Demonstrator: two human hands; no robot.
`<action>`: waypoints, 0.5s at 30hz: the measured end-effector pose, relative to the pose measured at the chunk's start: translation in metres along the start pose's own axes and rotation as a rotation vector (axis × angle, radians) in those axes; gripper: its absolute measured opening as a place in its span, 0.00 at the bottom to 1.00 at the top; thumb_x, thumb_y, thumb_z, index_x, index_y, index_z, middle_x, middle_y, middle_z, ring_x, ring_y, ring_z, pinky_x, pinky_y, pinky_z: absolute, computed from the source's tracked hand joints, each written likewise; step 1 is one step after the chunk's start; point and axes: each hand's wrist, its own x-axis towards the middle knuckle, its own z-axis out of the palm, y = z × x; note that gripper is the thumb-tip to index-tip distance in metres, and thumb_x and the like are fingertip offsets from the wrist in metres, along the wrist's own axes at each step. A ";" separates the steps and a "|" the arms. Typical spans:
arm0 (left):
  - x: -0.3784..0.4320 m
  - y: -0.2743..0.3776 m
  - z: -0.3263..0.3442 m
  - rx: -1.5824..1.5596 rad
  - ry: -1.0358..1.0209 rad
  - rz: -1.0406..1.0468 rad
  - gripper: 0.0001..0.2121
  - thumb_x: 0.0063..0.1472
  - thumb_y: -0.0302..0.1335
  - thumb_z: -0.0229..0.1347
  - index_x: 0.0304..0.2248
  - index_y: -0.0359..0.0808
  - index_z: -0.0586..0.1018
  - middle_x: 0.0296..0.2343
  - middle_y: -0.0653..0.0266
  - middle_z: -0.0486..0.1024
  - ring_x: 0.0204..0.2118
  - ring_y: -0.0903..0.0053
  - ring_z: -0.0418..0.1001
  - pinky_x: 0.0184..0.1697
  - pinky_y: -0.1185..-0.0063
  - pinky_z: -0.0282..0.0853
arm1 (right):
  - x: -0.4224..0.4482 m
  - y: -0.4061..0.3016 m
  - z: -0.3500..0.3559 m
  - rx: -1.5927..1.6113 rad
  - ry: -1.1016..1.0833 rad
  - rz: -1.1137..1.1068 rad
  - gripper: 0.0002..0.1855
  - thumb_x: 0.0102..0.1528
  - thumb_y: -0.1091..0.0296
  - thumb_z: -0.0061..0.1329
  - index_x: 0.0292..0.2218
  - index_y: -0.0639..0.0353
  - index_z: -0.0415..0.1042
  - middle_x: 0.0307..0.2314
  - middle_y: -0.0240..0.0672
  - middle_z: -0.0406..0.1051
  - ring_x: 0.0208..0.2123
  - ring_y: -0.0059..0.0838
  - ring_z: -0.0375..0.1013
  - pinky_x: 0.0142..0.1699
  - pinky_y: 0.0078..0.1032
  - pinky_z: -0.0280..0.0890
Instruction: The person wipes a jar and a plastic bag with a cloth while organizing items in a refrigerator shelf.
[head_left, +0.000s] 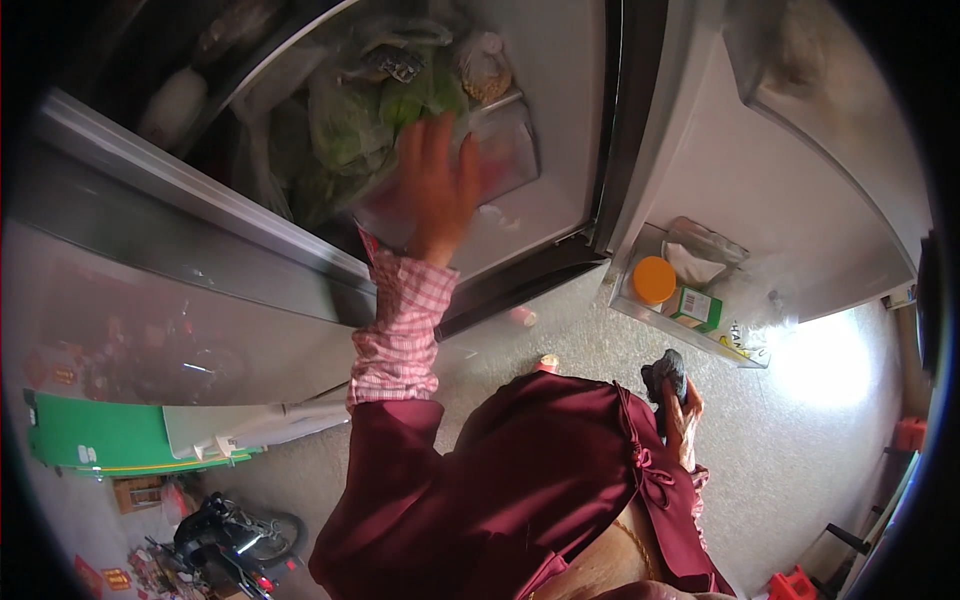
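My left hand (439, 184) reaches into a fridge compartment, its fingers apart and blurred, over a clear container (504, 154) with something reddish in it. Whether it touches the container I cannot tell. Green leafy vegetables in plastic bags (352, 120) lie just beyond and to its left. A tied plastic bag of yellowish pieces (486, 71) stands behind the container. Low at my side, my right hand (681, 412) grips a dark, crumpled cloth (667, 379).
The fridge door (757, 180) hangs wide at the right; its door bin (660, 319) holds an orange-lidded jar (654, 279) and a green box (697, 309). A motorcycle (232, 536) stands at lower left, below a green panel (101, 431). Red plastic stools (791, 583) are at lower right.
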 end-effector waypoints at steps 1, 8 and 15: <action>0.009 0.001 0.002 0.002 0.004 0.006 0.12 0.53 0.26 0.54 0.38 0.31 0.73 0.34 0.52 0.69 0.36 0.57 0.68 0.39 0.70 0.64 | 0.000 0.002 -0.001 -0.007 0.022 -0.009 0.15 0.50 0.64 0.49 0.37 0.65 0.72 0.23 0.32 0.70 0.26 0.20 0.64 0.33 0.22 0.62; 0.043 -0.023 0.028 -0.012 -0.257 0.074 0.12 0.51 0.26 0.54 0.36 0.33 0.74 0.32 0.53 0.71 0.37 0.57 0.68 0.40 0.69 0.64 | -0.003 0.032 -0.018 -0.067 0.035 -0.066 0.17 0.53 0.64 0.48 0.42 0.64 0.71 0.27 0.36 0.72 0.28 0.20 0.69 0.34 0.20 0.64; 0.085 -0.049 0.064 0.072 -0.305 0.185 0.12 0.51 0.29 0.55 0.36 0.34 0.75 0.34 0.49 0.72 0.35 0.55 0.71 0.40 0.67 0.66 | -0.012 0.018 -0.015 0.079 0.067 0.024 0.17 0.53 0.64 0.47 0.42 0.64 0.70 0.28 0.34 0.72 0.29 0.20 0.69 0.34 0.20 0.64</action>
